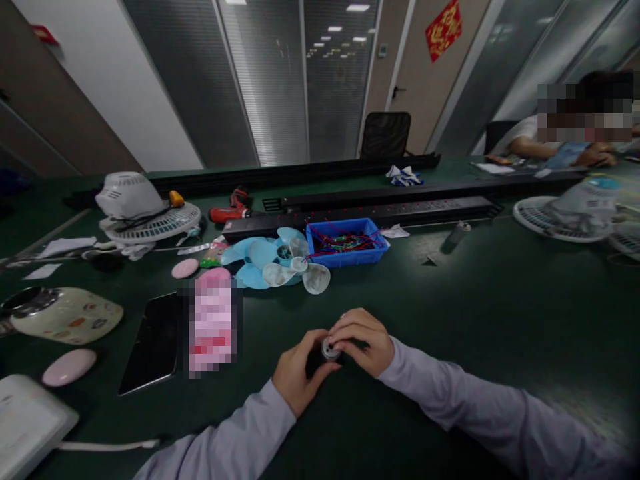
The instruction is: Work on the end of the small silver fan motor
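Note:
Between my hands, just above the dark green table (420, 320), is a small round silver metal piece (330, 349) with a dark spot on its top. My left hand (301, 367) curls around its side, thumb in front and fingers behind. From above right, my right hand (365, 340) touches its top with bent fingertips. Most of its body is hidden by my fingers, so its exact kind does not show. Ahead of my hands lie light-blue fan blades (260, 257) and a clear fan blade (299, 268), beside a blue bin (350, 257) of red wires and green circuit boards.
On the left are a dark tablet (153, 343), a cream patterned container (75, 313) and a white box (30, 420). A red-black power drill (233, 208) and fan housings (133, 200) sit farther back. A small can (459, 230) stands right; another person (530, 137) sits far right.

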The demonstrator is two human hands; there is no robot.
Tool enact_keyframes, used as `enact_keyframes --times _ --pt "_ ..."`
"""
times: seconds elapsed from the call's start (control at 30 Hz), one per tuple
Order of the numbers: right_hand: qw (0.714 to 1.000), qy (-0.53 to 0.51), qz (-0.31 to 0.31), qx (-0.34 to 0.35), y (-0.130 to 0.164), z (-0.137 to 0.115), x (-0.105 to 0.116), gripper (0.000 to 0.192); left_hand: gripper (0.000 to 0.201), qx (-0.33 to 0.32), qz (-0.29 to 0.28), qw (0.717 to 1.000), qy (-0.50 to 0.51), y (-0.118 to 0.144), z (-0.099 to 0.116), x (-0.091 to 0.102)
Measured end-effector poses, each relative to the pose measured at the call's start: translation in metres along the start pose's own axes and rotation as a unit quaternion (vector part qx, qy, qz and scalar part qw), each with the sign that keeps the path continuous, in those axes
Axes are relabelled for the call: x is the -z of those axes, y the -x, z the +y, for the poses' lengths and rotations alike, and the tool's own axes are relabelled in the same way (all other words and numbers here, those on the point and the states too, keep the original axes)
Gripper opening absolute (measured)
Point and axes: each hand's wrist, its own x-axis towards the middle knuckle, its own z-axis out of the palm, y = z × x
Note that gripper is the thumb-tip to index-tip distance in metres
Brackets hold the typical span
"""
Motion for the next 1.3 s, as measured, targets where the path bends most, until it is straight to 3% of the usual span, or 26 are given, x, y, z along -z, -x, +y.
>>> enact_keyframes --times 0.27,0.57,0.63,0.77,0.87,1.07,1.3 --pt "1.000 0.025 -0.012 0.002 0.001 -0.002 0.000 0.014 0.044 0.001 0.015 1.000 0.002 0.002 0.003 0.000" --pt "0.997 0.052 -0.005 0.061 0.004 -0.001 -0.001 0.017 0.055 -0.039 0.042 0.998 0.025 0.003 0.008 0.001" --pt "0.999 0.026 -0.019 0.039 0.005 -0.001 -0.002 0.021 0.056 -0.064 0.072 0.995 0.034 0.004 0.012 0.004" --pt "0.996 -0.053 -0.045 -0.064 0.010 -0.003 -0.006 0.056 0.044 -0.119 0.169 0.978 0.029 0.006 0.016 0.010" --pt "0.987 -0.099 -0.055 -0.118 0.012 -0.002 -0.009 0.065 0.043 -0.148 0.210 0.966 0.018 0.005 0.015 0.007" --pt "0.988 -0.053 -0.084 -0.118 0.012 0.002 -0.012 0.050 0.039 -0.156 0.246 0.957 -0.004 -0.002 0.011 0.000" --pt "0.990 -0.032 -0.083 -0.105 0.010 0.002 -0.011 0.045 0.036 -0.159 0.264 0.949 0.060 -0.013 0.013 -0.008"
